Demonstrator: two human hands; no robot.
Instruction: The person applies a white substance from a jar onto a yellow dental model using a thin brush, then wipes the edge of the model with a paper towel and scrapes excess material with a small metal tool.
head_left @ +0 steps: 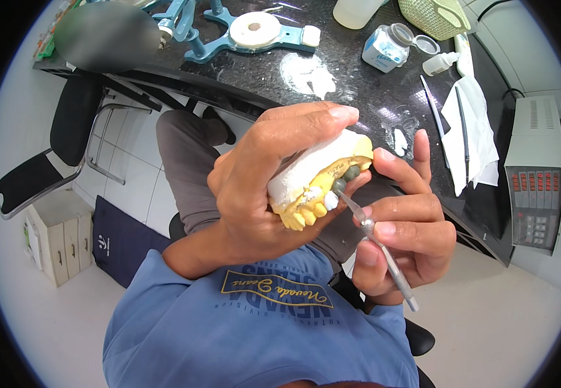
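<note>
A person in a blue printed T-shirt (pixel 261 323) works over a yellow dental cast (pixel 319 187), seen from above. The left hand (pixel 267 181) is closed around the cast, thumb and fingers wrapped over its white plaster base (pixel 306 169), holding it tilted in the air above the lap with the row of yellow teeth facing the other hand. The right hand (pixel 400 223) sits just beside the cast, on its right, pinching a slim metal carving instrument (pixel 377 242) between thumb and fingers; the blade tip touches the cast beside one white tooth (pixel 330 200) and two grey-green teeth (pixel 346 177), though the exact point of contact is hard to make out.

Below and behind the cast lie the person's grey-trousered legs (pixel 183 149). Beyond the cast stretches a dark speckled table (pixel 358 84), marked with white powder smears (pixel 309 74). On it, to the right of the cast, lies a crumpled white tissue (pixel 471 132) with thin tools (pixel 437 116) alongside, and past that a grey machine with red buttons (pixel 538 178). Farther from the cast stand a small open jar (pixel 389 46), a small white dropper bottle (pixel 441 63) and a woven basket (pixel 437 16). At the table's far edge, left of the jar, rests a blue dental articulator (pixel 242 32). Well to the left of the cast, a black chair (pixel 54 149) and a small white drawer unit (pixel 61 236) stand on the pale floor.
</note>
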